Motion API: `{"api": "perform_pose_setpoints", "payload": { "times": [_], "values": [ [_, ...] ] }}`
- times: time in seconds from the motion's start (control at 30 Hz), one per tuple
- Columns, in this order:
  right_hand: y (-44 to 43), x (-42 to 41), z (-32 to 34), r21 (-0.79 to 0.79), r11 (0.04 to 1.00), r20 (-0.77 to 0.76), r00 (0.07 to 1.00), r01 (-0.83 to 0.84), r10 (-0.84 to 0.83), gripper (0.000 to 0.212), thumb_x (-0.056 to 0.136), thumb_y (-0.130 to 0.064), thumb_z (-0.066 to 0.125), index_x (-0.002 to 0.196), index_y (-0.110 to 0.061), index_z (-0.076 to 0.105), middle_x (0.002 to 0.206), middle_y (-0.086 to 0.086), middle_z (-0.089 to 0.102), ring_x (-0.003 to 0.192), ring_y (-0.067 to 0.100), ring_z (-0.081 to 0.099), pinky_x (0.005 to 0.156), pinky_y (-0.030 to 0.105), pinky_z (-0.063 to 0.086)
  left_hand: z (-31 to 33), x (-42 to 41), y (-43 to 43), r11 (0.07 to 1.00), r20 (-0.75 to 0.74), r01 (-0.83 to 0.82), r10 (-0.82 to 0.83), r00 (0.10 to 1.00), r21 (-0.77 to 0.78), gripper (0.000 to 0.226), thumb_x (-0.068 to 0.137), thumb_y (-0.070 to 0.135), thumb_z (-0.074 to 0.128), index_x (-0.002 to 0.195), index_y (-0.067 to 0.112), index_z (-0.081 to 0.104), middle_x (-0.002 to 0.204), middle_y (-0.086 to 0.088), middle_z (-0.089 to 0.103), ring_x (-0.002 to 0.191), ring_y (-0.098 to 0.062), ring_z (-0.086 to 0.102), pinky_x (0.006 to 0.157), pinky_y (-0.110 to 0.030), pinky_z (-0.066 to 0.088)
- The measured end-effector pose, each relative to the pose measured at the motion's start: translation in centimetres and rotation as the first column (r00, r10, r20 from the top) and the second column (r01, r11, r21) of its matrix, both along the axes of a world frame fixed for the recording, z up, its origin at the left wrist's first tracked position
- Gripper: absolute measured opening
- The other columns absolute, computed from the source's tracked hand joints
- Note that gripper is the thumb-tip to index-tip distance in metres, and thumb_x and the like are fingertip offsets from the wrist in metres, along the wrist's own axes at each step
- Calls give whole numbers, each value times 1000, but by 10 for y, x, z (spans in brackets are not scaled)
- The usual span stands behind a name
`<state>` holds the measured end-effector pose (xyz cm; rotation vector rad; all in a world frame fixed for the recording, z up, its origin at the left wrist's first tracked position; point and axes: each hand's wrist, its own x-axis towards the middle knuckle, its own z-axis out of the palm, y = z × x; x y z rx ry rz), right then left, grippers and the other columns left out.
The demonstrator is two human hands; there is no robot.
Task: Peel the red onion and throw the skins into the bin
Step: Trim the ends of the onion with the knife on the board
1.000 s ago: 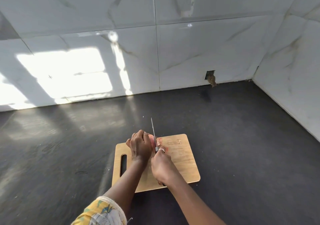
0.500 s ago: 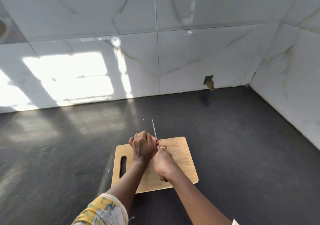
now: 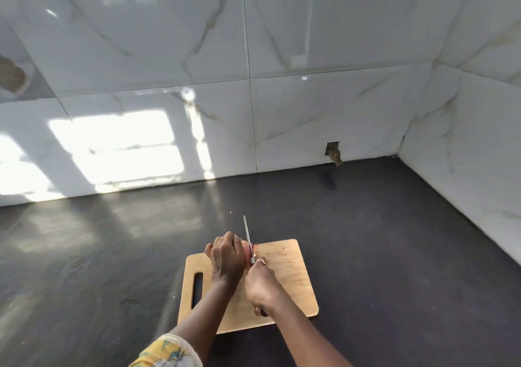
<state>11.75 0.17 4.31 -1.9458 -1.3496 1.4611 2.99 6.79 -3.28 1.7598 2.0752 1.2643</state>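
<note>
A wooden cutting board [image 3: 293, 282] with a handle slot lies on the dark counter. My left hand [image 3: 227, 258] curls over the red onion [image 3: 247, 251] at the board's far edge, so only a pink sliver of it shows. My right hand [image 3: 260, 285] grips the handle of a knife [image 3: 248, 235]. The thin blade points away from me and stands against the onion's right side. A small scrap of onion skin [image 3: 285, 251] lies on the board near its far right corner. No bin is in view.
The dark counter [image 3: 394, 254] runs back to white marble-look wall tiles and meets a side wall on the right. A small hole in the tile [image 3: 333, 152] sits at the back right. Bright sunlight patches fall on the left wall.
The view has tilted up a little. Both hands stay at the onion, and the knife has shifted slightly along its right side.
</note>
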Motion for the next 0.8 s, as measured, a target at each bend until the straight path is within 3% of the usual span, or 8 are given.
{"api": "perform_pose_setpoints", "payload": {
  "times": [0.13, 0.2, 0.33, 0.43, 0.5, 0.57, 0.7, 0.8],
  "values": [
    [-9, 0, -11, 26, 992, 141, 983, -126, 122, 37, 98, -4, 23, 132, -5, 36, 128, 16, 53, 110, 31, 59, 85, 35, 50, 3, 0, 0, 999, 15, -11, 12, 1000, -45, 33, 80, 32, 17, 59, 16, 38, 64, -16, 60, 72, -35, 54, 67, -30, 14],
    [-9, 2, -16, 33, 989, 175, 975, -146, 138, 36, 98, -5, 25, 132, -4, 38, 130, 16, 53, 113, 30, 58, 88, 33, 48, 6, 2, 0, 997, 26, -9, 11, 1000, -71, 27, 81, 25, 24, 58, 17, 35, 68, -16, 61, 75, -34, 54, 69, -29, 15],
    [-2, 9, -19, 12, 996, -2, 996, -92, 92, 24, 97, -16, 28, 115, -17, 43, 90, 5, 55, 66, 16, 54, 55, 28, 43, 12, 3, -5, 992, 13, 28, -27, 1000, -126, 39, 85, 32, 24, 67, 9, 50, 79, -15, 63, 84, -35, 55, 76, -33, 26],
    [-3, 12, -17, -101, 995, -223, 974, 0, -23, 26, 98, -25, 24, 113, -23, 46, 61, 1, 39, 40, 9, 36, 37, 19, 28, 6, -2, -18, 969, -44, 220, -226, 973, -113, 59, 84, 50, 19, 98, 10, 60, 103, -7, 62, 98, -26, 56, 83, -30, 33],
    [-5, 14, -12, -193, 981, -335, 938, 25, -90, 25, 99, -24, 22, 106, -26, 46, 56, 0, 32, 35, 6, 29, 35, 16, 24, 0, -5, -25, 907, -17, 401, -407, 913, -131, 59, 82, 53, 26, 123, 16, 48, 126, -3, 49, 110, -17, 49, 93, -20, 31],
    [-6, 16, -7, -250, 967, -414, 899, 38, -143, 24, 97, -18, 22, 98, -26, 44, 54, -2, 27, 32, 4, 26, 33, 14, 22, -3, -8, -27, 857, 19, 496, -499, 867, -137, 49, 82, 49, 33, 127, 29, 35, 133, -5, 39, 115, -17, 43, 96, -11, 26],
    [-5, 23, -1, -267, 964, -408, 905, 8, -121, 26, 94, -12, 21, 91, -27, 42, 54, -2, 26, 31, 4, 24, 34, 13, 21, -2, -9, -29, 853, -10, 500, -507, 862, -148, 45, 81, 46, 33, 124, 33, 30, 132, -14, 38, 118, -25, 43, 98, -13, 25],
    [-5, 24, 5, -227, 974, -357, 931, -10, -73, 33, 91, -7, 18, 97, -27, 44, 58, -1, 26, 33, 4, 26, 36, 13, 20, 4, -3, -37, 886, 65, 445, -440, 896, -132, 66, 77, 52, 26, 136, 22, 34, 124, -1, 39, 111, -13, 41, 92, -13, 24]
  ]
}}
